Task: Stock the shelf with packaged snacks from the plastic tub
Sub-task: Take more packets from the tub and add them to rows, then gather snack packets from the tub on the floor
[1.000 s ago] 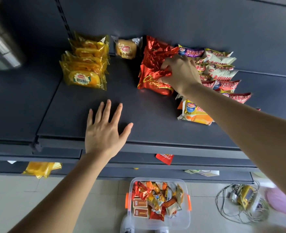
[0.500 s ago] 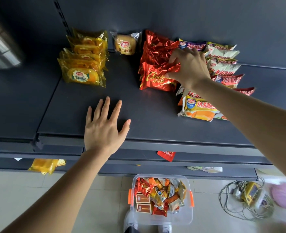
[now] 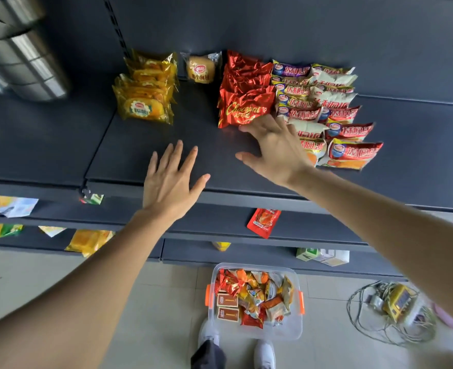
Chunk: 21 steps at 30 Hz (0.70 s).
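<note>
- The dark shelf [image 3: 129, 161] fills the upper view, straight ahead of you.
- The clear plastic tub [image 3: 281, 332], holding mixed snacks, sits on the floor below the shelf's front edge.
- Packaged snacks lie in rows toward the shelf's back: yellow packets [image 3: 145, 102] left, red foil packets [image 3: 244, 102] centre, red-and-white packets [image 3: 339, 114] right.
- Your right hand [image 3: 278, 153] is spread wide over the shelf, gripping nothing, fingertips at the front red foil packet.
- Your left hand [image 3: 169, 182] is flat, fingers spread, over the shelf's front, holding nothing.
</note>
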Each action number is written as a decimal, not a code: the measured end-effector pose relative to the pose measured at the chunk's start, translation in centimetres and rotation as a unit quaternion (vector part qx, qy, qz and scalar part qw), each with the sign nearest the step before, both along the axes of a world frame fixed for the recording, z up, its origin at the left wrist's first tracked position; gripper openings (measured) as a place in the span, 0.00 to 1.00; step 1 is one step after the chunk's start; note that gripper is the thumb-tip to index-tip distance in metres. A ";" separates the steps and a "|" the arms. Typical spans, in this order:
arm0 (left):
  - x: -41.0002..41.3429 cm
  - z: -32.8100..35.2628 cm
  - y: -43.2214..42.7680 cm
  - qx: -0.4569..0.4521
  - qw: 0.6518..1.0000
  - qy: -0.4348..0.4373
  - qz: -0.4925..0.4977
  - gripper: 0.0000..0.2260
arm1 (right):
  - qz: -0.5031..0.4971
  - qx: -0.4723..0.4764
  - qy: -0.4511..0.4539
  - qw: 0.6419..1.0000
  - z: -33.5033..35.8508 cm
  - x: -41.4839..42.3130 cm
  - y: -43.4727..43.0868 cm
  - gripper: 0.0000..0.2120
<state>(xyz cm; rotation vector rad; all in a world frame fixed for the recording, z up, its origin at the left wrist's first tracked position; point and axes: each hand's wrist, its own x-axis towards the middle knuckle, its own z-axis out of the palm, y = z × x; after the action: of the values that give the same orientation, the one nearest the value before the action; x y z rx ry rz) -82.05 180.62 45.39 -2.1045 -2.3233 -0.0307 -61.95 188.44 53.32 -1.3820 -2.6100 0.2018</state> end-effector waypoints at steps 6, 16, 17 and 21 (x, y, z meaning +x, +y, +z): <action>5.1 1.1 -9.3 -0.006 0.999 -0.029 0.025 0.32 | 0.066 -0.064 -0.038 0.995 -1.9 2.5 -8.4 0.32; 14.0 -8.5 -21.7 -0.134 0.974 -0.142 0.119 0.32 | 0.067 -0.212 -0.155 0.962 -14.2 12.8 -17.4 0.39; 14.5 -9.9 -22.5 -0.143 0.971 -0.148 0.121 0.33 | 0.055 -0.239 -0.165 0.955 -16.0 13.7 -17.8 0.40; 15.5 -16.1 -25.3 -0.184 0.957 -0.166 0.148 0.34 | 0.003 -0.330 -0.199 0.923 -23.6 16.9 -19.4 0.42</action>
<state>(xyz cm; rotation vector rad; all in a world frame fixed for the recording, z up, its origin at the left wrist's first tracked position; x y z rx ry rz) -66.50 155.33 29.26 -1.9909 -3.0366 0.0603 -45.02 168.99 29.76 -1.7619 -3.0278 0.9737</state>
